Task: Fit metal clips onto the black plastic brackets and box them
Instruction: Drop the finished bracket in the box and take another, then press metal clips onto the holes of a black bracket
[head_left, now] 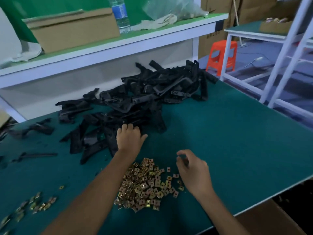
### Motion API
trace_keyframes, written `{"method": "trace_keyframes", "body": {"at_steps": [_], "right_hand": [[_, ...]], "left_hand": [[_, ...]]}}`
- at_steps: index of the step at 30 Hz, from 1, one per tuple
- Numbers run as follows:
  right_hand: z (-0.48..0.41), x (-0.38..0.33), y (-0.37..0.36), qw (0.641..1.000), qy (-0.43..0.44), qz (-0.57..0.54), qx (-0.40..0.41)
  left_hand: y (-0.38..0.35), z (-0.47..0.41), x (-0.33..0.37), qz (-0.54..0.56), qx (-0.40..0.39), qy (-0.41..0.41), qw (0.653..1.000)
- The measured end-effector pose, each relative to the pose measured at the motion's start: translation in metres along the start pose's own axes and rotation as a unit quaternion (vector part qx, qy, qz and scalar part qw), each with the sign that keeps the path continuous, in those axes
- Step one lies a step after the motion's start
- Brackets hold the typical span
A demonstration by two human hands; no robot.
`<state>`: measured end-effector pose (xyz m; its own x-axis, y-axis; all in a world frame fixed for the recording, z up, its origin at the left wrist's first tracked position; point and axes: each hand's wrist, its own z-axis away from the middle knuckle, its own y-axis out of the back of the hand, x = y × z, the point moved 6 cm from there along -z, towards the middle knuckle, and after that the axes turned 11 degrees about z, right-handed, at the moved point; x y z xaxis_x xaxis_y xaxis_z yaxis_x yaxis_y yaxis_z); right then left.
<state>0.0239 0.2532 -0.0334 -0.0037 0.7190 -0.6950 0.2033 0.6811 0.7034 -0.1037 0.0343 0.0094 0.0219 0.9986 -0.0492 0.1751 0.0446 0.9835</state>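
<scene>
Left hand (129, 138): I have it lying on the near edge of the bracket pile (144, 99), fingertips tucked among the parts. I cannot tell whether it grips one.

Right hand (193, 170): fingers curled, poised just beside the clip heap (144, 184). Whether it pinches a clip is unclear.

Both stocks lie loose on the green table (237, 133). I see no fitted bracket. A carton (271, 219) sits below the near edge, contents hidden. I judge nearly all the work remains.
</scene>
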Motion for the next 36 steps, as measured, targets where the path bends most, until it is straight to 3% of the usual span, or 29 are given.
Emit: {"method": "trace_keyframes", "body": {"at_steps": [3,5,7,10,14,18,21,24,28,30,33,36], "right_hand": [[0.000,-0.001,0.000,1.000,0.011,0.005,0.002],[0.000,-0.002,-0.001,1.000,0.016,0.006,0.001],[-0.001,0.000,-0.001,1.000,0.013,0.003,0.003],[-0.001,0.002,-0.003,1.000,0.001,0.008,-0.001],[0.001,0.000,-0.002,1.000,-0.004,0.000,0.001],[0.006,-0.005,0.009,0.997,0.003,-0.051,0.055],[0.014,-0.012,0.014,0.993,0.036,-0.083,0.074],[0.017,-0.018,0.009,0.994,0.087,-0.054,0.040],[0.014,-0.010,0.009,0.993,0.065,-0.069,0.067],[0.012,-0.002,0.017,0.987,0.026,-0.097,0.123],[0.010,0.008,0.021,0.978,-0.038,-0.145,0.147],[0.010,0.009,0.017,0.980,-0.048,-0.144,0.128]], "left_hand": [[0.012,-0.004,0.003,0.019,0.040,0.010,0.999],[0.032,-0.003,-0.002,0.116,0.106,0.024,0.987],[0.058,-0.001,-0.014,0.228,0.177,0.045,0.956],[0.096,0.003,-0.033,0.288,0.266,0.067,0.917],[0.134,0.010,-0.053,0.383,0.311,0.073,0.867],[0.142,0.029,-0.032,0.496,0.211,-0.023,0.842],[0.136,0.061,0.006,0.467,0.164,-0.118,0.861],[0.124,0.087,0.042,0.453,0.131,-0.192,0.861],[0.090,0.093,0.063,0.508,0.000,-0.163,0.846],[0.071,0.092,0.066,0.460,-0.027,-0.141,0.876],[0.038,0.102,0.081,0.284,-0.087,-0.185,0.937],[0.020,0.110,0.085,0.201,-0.110,-0.200,0.953]]}}
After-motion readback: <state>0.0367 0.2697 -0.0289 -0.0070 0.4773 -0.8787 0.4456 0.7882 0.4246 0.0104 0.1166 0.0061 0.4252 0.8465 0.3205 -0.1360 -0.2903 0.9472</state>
